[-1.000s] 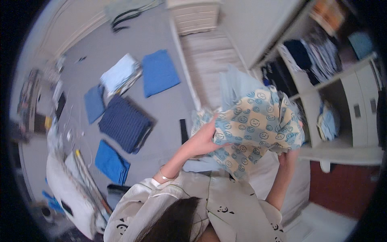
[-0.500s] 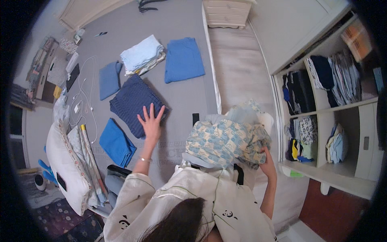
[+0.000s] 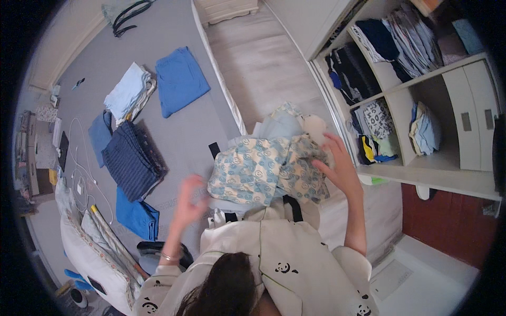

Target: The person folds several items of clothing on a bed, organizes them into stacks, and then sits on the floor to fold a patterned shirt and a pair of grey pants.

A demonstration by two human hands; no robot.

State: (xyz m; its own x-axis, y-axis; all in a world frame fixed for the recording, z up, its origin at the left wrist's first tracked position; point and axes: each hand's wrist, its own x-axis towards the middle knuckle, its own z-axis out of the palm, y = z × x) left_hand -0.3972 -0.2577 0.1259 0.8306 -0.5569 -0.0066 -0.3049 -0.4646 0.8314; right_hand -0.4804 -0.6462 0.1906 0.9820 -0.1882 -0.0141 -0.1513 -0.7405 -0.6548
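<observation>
A cream garment with a blue print [image 3: 263,171] lies bunched on a small pile of pale clothes [image 3: 287,124] at the corner of the grey bed [image 3: 174,131]. My right hand [image 3: 337,163] rests against the garment's right edge, fingers spread and not closed on the cloth. My left hand [image 3: 190,197] is blurred, with its fingers apart. It hovers over the bed just left of the garment and holds nothing.
Folded clothes lie across the bed: blue trousers [image 3: 179,79], a light blue stack [image 3: 126,92], a dark striped piece [image 3: 132,158] and a bright blue piece [image 3: 138,216]. An open wardrobe [image 3: 421,174] with filled shelves stands at the right. Cables [image 3: 81,168] lie at the bed's left edge.
The printed garment went from being held up to lying on the pile. My left hand left the dark striped piece and swung back toward the garment. My right hand has opened at its edge.
</observation>
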